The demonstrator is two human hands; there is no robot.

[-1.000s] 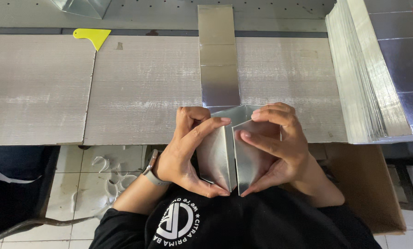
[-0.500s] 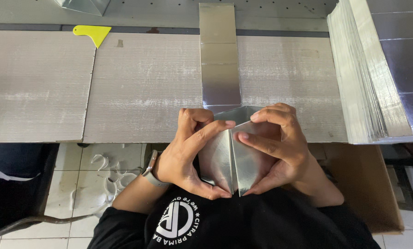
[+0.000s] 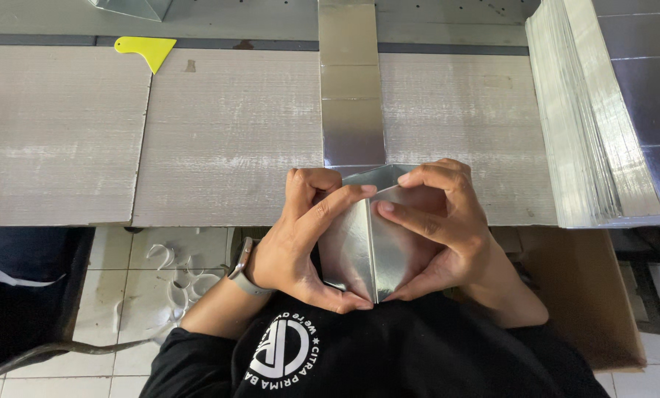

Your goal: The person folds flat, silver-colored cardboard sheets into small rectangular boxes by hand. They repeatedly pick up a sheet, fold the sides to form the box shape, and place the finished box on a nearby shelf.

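Close to my chest, my left hand (image 3: 300, 243) and right hand (image 3: 440, 228) pinch a folded silver foil sheet (image 3: 370, 250) along its raised crease, off the near table edge. Below, tiled floor (image 3: 153, 273) holds white scraps, perhaps peeled backing. Beyond lies the grey tabletop (image 3: 219, 133), a foil strip (image 3: 351, 88), a foil-sheet stack (image 3: 588, 125) at right, and a yellow scraper (image 3: 147, 50) farthest.

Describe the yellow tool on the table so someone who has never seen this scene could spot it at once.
Start at the long grey table and look to its far left part, near the dark strip along the back. There lies the yellow scraper, a small flat plastic piece with a pointed corner. It is the only brightly coloured thing there; the folded sheet in both hands and the stack of sheets are silver.
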